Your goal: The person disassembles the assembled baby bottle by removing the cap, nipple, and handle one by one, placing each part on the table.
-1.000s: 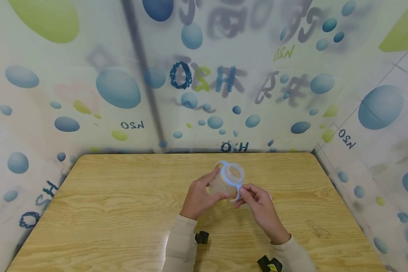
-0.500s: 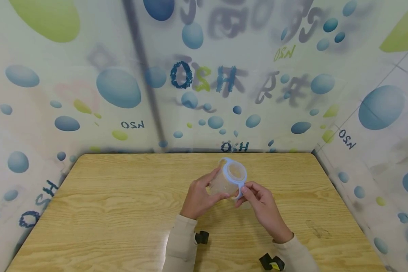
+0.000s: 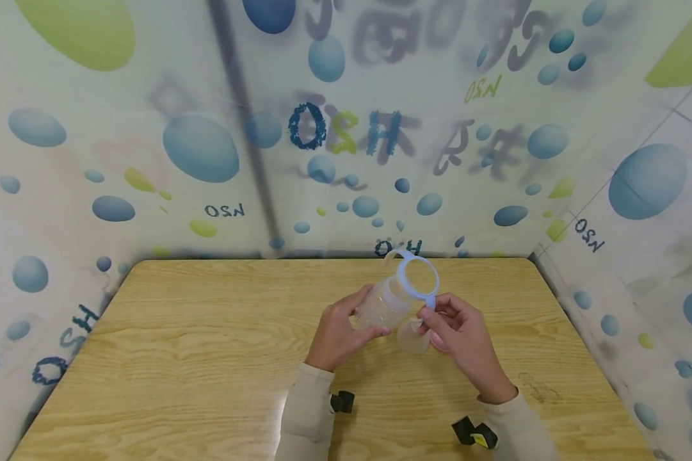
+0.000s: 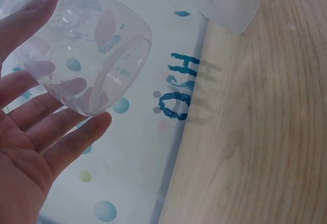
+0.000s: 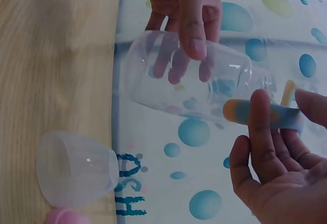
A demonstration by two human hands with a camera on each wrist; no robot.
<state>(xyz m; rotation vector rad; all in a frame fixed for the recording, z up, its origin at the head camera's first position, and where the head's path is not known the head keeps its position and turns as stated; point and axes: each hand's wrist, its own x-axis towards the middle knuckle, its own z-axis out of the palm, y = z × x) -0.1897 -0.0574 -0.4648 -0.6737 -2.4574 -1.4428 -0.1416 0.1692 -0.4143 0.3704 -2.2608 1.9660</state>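
Observation:
My left hand (image 3: 342, 330) grips a clear baby bottle (image 3: 380, 307) round its body, tilted with its mouth up to the right. In the left wrist view, faint printed marks show on the bottle (image 4: 76, 55). My right hand (image 3: 461, 333) pinches one grip of a blue two-handled ring (image 3: 400, 278) at the bottle's mouth end. In the right wrist view, the handle ring (image 5: 260, 115) has orange tips and overlaps the bottle's neck. My right thumb and fingers (image 5: 263, 147) are about one grip.
A translucent dome-shaped cap (image 3: 413, 337) stands on the wooden table (image 3: 219, 333), below the bottle and beside my right hand. A pink piece (image 3: 440, 342) lies next to it, partly hidden by the hand. A patterned wall (image 3: 346, 211) rises behind the table.
My right hand has moved right, drawing the handle ring up along the bottle's neck to its mouth end. The cap and pink piece have come into fuller view. My left hand stays put.

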